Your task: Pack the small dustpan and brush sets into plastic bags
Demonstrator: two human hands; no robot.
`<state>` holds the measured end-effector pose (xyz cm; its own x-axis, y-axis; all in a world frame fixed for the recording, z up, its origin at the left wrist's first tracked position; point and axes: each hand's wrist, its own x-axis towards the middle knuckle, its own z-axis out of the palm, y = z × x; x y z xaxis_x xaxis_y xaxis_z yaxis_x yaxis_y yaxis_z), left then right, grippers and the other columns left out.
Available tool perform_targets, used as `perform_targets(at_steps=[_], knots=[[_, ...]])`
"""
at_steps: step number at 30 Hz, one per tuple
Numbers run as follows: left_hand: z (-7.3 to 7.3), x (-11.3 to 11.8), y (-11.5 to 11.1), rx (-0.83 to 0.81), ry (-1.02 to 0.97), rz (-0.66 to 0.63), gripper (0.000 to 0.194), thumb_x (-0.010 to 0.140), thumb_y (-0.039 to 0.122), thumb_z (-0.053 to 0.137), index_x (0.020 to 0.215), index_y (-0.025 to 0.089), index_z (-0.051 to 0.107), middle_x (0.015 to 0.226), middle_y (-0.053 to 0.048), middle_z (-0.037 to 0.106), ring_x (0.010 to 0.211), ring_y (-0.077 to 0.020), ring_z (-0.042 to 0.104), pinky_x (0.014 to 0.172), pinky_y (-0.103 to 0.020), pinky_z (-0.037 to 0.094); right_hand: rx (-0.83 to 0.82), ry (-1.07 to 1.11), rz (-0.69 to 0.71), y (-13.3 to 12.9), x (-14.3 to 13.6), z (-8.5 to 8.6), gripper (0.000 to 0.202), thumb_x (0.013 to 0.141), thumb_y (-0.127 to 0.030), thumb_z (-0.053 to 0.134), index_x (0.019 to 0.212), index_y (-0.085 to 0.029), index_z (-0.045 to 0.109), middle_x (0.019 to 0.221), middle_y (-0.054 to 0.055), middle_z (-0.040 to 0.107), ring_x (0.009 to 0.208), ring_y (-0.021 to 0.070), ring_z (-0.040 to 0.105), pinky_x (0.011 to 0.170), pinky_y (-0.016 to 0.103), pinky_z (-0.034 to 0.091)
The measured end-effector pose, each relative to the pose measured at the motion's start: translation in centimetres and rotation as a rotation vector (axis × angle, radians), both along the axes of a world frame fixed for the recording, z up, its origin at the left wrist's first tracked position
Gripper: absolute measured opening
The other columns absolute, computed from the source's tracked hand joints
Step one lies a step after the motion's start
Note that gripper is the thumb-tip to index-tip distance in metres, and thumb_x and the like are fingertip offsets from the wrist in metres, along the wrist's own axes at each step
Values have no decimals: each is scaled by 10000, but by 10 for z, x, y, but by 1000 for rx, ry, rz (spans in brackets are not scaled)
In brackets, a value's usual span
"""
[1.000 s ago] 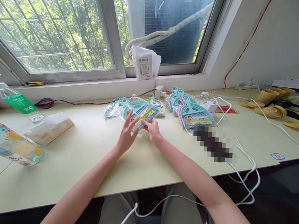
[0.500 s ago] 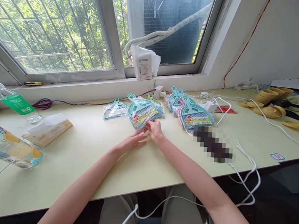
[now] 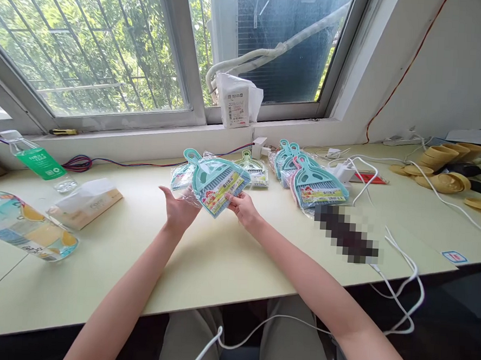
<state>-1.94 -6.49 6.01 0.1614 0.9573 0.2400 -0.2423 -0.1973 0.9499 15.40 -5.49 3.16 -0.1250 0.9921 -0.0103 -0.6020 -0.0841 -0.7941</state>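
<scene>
A mini dustpan and brush set, mint green in clear plastic with a yellow label, is held tilted above the table. My right hand pinches its lower right edge. My left hand is at its left side, thumb stretched out and fingers partly hidden behind the wrapper. Another mint set lies behind it on the left, mostly covered. A green-handled set rests just behind on the right. Further right is a pile of wrapped dustpan sets, with a pink edge showing among the mint ones.
On the left stand a tissue pack, a green-labelled bottle and a large patterned bottle. White cables trail over the right table edge. Yellow cups sit at the far right. A paper-wrapped box stands on the sill.
My right hand has lifted the dustpan set slightly and turned it, uncovering the green-handled set. My left hand has moved left and up, from near the right hand to the set's left side.
</scene>
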Motion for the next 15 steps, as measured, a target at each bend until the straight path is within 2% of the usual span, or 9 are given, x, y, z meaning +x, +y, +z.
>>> perform_targets(at_steps=[4,7,11,15], knots=[[-3,-1,2,-18,-70,28,892,782,797,139,1314,183,508,1286,-136,588,1261,-312,468,1023,-514,366,26,-18,71,-5,-2,3,332,576,-233,837,842,-148,658,980,79,734,876,216,696,817,355,583],[-7,-1,1,-32,-18,18,873,792,782,161,1326,177,497,1261,-147,601,1258,-328,465,1000,-560,368,55,-80,186,-12,-6,3,367,553,-270,846,857,-150,678,962,83,738,866,224,698,780,355,587],[-10,2,-8,-51,29,7,767,833,697,267,1329,164,510,1225,-140,622,1258,-350,460,1000,-568,377,133,-116,333,-19,-9,2,397,570,-303,836,907,-146,695,975,88,734,868,224,696,775,354,583],[-7,3,-10,-48,-8,24,645,865,594,341,1334,185,511,1217,-120,627,1254,-348,464,990,-562,396,177,-107,410,-21,-8,3,420,582,-308,832,940,-138,693,995,90,728,853,218,696,775,351,581]])
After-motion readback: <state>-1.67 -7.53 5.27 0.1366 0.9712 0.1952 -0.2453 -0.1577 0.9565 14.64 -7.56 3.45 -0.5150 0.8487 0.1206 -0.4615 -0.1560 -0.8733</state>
